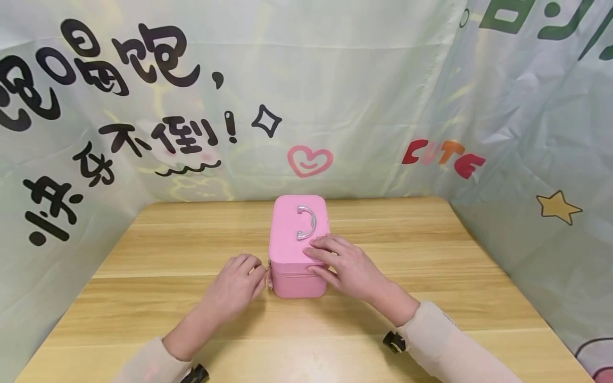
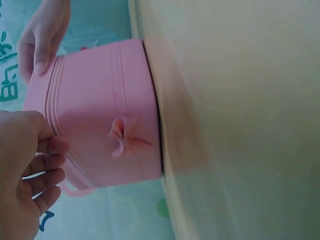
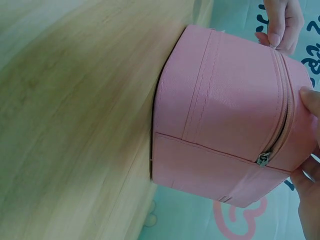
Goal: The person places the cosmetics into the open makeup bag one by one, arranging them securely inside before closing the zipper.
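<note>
A pink zippered cosmetic case [image 1: 299,284] stands upright on the wooden table, a silver-coloured handle [image 1: 312,223] on its lid. My left hand [image 1: 241,282] is at the case's left side, thumb and forefinger pinching a zipper pull at the seam; the fingertips mostly hide the pull. My right hand [image 1: 347,266] rests on the lid's right front corner, fingers lying over the top and thumb against the front edge. In the right wrist view, a metal zipper slider [image 3: 263,159] sits at the near end of the slightly parted zipper. A pink bow [image 2: 125,137] decorates one side.
The wooden table [image 1: 167,255] extends around the case. Behind it and at both sides hangs a pale printed cloth [image 1: 345,106] with lettering, a heart and a star. Dark wrist devices [image 1: 394,341] sit by both sleeves.
</note>
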### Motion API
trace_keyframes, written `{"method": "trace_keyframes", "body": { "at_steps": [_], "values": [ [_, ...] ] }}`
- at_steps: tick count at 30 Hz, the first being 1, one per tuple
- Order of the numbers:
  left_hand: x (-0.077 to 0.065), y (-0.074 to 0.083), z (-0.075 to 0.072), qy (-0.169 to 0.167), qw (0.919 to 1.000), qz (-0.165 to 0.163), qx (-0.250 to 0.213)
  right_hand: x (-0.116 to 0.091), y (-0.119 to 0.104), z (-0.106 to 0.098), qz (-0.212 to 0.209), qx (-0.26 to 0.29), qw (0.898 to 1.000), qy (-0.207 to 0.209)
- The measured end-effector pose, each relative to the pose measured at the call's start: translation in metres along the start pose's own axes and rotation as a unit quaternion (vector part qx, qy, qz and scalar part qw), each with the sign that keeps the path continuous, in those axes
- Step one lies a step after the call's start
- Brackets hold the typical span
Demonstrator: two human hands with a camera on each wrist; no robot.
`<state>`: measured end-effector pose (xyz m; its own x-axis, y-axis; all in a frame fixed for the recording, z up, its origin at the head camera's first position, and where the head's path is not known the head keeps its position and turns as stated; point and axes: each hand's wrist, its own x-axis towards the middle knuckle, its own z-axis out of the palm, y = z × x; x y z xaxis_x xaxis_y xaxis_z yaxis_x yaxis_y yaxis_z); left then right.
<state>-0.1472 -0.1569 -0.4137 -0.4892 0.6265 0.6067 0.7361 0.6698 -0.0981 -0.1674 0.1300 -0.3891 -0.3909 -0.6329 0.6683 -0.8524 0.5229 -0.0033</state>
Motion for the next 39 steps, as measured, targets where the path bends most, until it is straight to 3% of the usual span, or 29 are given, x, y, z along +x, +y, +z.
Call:
{"method": "trace_keyframes", "body": {
  "at_steps": [9, 15, 24, 39],
  "values": [
    [0.000, 0.024, -0.002, 0.007, 0.9992, -0.026, 0.028, 0.000, 0.001, 0.000, 0.004, -0.003, 1.000, -0.002],
    [0.001, 0.036, 0.001, 0.038, 0.9982, -0.026, 0.037, -0.001, 0.000, 0.000, 0.007, -0.002, 1.000, -0.005],
    [0.015, 0.057, 0.008, 0.058, 0.9965, 0.008, 0.059, 0.000, -0.001, 0.000, 0.011, 0.000, 1.000, -0.004],
    [0.042, 0.086, 0.019, 0.018, 0.9933, 0.031, 0.110, 0.000, 0.000, -0.004, 0.016, 0.029, 0.999, -0.004]
  ]
}}
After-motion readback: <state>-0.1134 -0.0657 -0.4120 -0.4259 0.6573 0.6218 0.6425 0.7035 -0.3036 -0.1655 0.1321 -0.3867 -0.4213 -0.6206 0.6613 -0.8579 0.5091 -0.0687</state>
